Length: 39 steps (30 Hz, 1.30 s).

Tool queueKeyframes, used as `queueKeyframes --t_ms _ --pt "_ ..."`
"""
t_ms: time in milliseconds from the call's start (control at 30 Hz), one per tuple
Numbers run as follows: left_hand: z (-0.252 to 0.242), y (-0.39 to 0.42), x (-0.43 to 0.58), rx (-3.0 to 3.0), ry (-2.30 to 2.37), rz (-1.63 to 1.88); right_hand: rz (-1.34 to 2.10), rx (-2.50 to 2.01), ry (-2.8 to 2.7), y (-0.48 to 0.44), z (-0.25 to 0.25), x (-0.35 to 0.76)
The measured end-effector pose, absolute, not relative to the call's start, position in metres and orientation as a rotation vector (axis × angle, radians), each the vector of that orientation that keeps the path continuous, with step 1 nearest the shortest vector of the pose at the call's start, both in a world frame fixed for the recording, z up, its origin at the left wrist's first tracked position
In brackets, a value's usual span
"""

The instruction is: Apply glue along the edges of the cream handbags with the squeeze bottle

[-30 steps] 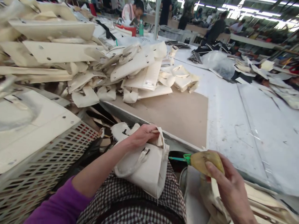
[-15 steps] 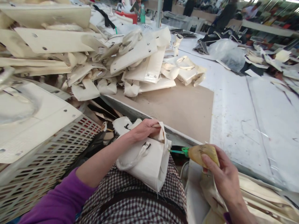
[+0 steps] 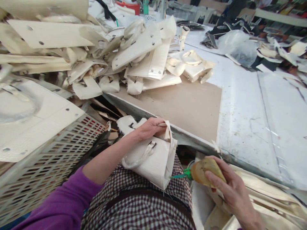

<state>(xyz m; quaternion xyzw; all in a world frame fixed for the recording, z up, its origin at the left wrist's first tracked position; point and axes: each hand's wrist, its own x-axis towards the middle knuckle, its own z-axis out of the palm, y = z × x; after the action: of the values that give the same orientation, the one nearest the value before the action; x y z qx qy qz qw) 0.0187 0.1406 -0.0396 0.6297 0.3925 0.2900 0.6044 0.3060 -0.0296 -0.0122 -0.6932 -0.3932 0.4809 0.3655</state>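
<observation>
Worktable [image 3: 240, 108] beyond the white bag [image 3: 148, 163], with cream bags [image 3: 141, 60] heaped on top. Pinched at upper edge by left hand [image 3: 152, 127] and resting on checked garment [image 3: 134, 204]. Gripped in right hand [image 3: 229, 183], right of the white bag: yellow bottle [image 3: 207, 171], green nozzle [image 3: 187, 174] close to bag's side; cannot tell whether touching. Possible faults: dripping onto outer face, if filled and squeezed too firmly; slipping, from slackened left-hand pinch.

A green bottle [image 3: 145, 7] stands beside a red container [image 3: 137, 9].
</observation>
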Motion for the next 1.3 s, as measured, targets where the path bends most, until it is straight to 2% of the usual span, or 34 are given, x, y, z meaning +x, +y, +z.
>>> queueKeyframes --t_ms 367,600,1067,1300 --pt "-0.047 0.138 0.02 1.499 0.897 0.653 0.992 -1.667 -1.025 -0.015 -0.039 0.324" --pt "-0.046 0.138 0.019 1.485 0.88 0.666 1.192 -1.512 -1.319 -0.037 -0.05 0.344" --pt "-0.045 0.138 0.018 1.493 0.891 0.659 0.984 -1.565 -1.138 -0.013 -0.048 0.336" --pt "-0.045 0.136 0.019 1.455 0.898 0.672 1.091 -1.524 -1.134 -0.013 -0.052 0.333"
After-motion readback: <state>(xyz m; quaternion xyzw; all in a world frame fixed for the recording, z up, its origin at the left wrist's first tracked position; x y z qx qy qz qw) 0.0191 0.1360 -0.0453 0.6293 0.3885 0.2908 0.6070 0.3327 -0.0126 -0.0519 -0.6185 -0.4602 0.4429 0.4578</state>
